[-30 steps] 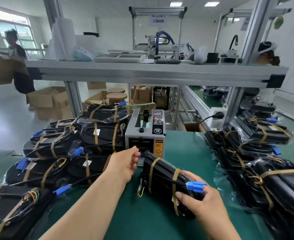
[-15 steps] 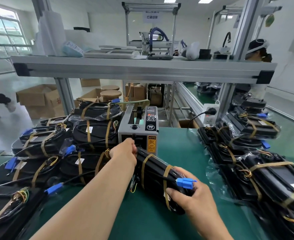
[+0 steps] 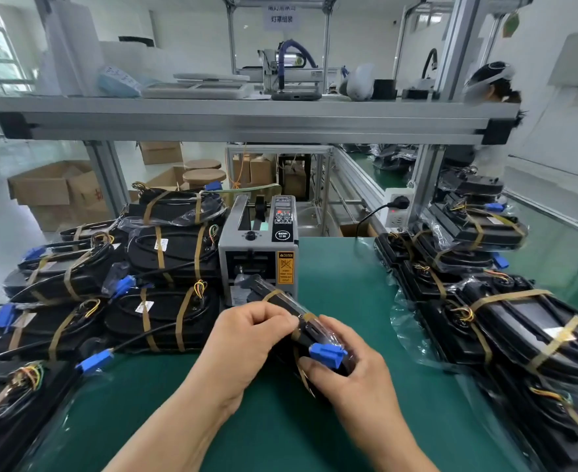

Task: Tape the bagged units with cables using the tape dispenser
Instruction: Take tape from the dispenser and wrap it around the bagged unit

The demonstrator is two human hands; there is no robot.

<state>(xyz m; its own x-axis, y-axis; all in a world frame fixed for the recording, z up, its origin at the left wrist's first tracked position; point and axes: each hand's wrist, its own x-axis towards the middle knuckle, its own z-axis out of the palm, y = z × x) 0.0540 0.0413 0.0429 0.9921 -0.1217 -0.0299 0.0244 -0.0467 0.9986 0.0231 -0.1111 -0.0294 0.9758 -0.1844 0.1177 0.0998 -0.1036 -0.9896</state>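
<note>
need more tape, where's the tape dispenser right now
Head view: the tape dispenser stands centre table, just behind the held bagged unit, taped units stacked at its left.

I'm looking at a factory packing bench — taped bagged units (image 3: 172, 253) stacked either side of the tape dispenser (image 3: 258, 253). Above it runs an aluminium-frame shelf (image 3: 246, 120); cardboard boxes (image 3: 52, 192) sit behind.

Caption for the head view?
Left hand and right hand hold a bagged unit before the tape dispenser; taped units alongside.

One tape dispenser (image 3: 258, 250), one left hand (image 3: 252, 335), one right hand (image 3: 352, 383), one held bagged unit (image 3: 277, 294) (stacked ones (image 3: 172, 253) uncountable).
</note>
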